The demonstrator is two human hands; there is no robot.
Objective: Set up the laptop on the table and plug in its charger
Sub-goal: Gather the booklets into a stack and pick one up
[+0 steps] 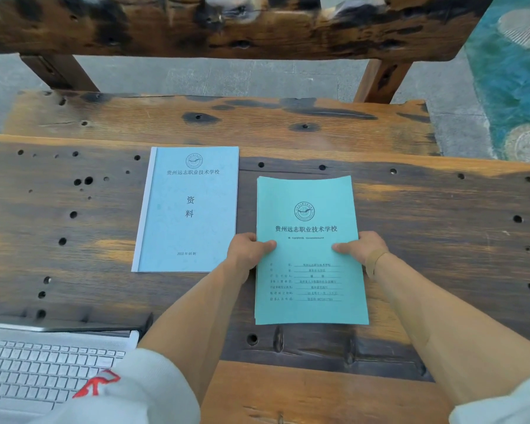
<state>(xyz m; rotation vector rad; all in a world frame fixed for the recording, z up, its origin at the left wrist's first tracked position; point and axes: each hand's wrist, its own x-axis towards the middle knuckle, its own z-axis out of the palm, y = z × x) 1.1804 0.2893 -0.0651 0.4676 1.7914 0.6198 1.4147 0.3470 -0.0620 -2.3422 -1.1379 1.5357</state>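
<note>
Teal booklet (311, 255): held by both hands at its side edges, lying on dark wooden table (441, 224), R of centre; printed crest + Chinese title on cover, form lines lower down.
L hand (248, 249): thumb on top of cover at L edge, fingers curled under, pinching booklet.
R hand (363, 247): thumb on cover at R edge, fingers under, pinching same booklet; tan plaster (374, 260) across wrist.
Sleeves: white, pushed up both forearms; red mark on L one.
Blue booklet (188, 209): flat on table just L of teal one, not touching it; white spine strip on L side, crest + title, 2 big characters mid-cover.
Laptop (43, 365): bottom-L corner of view, near table edge, lid open, white keyboard showing; screen not in view; L sleeve overlaps its R side.
Charger: can't see any.
Table: worn planks w/ many round holes, orange patches.
Bench (227, 117): same rough wood, beyond table's far edge.
Floor: grey paving behind bench; teal patterned surface far R.
</note>
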